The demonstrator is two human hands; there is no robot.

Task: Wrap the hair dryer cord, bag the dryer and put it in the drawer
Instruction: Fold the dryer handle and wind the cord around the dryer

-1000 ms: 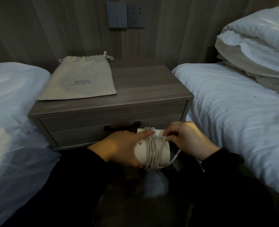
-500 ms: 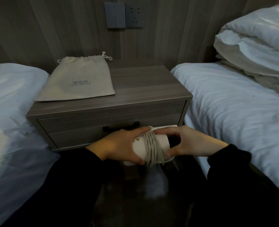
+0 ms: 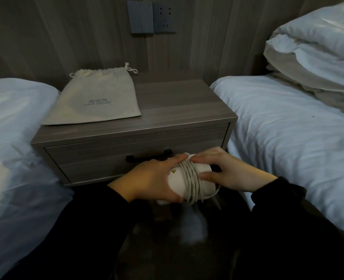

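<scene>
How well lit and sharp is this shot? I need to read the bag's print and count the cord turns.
Head view: dim overall, lower half nearly black; print on the bag too soft to read; cord turns on the dryer, between left hand and right hand, show distinctly.

The far wall of grey wood panels carries a switch and a socket. Below it, a grey nightstand stands between a left bed and a right bed, both white. Folded bedding lies far right. The floor is dark.
</scene>
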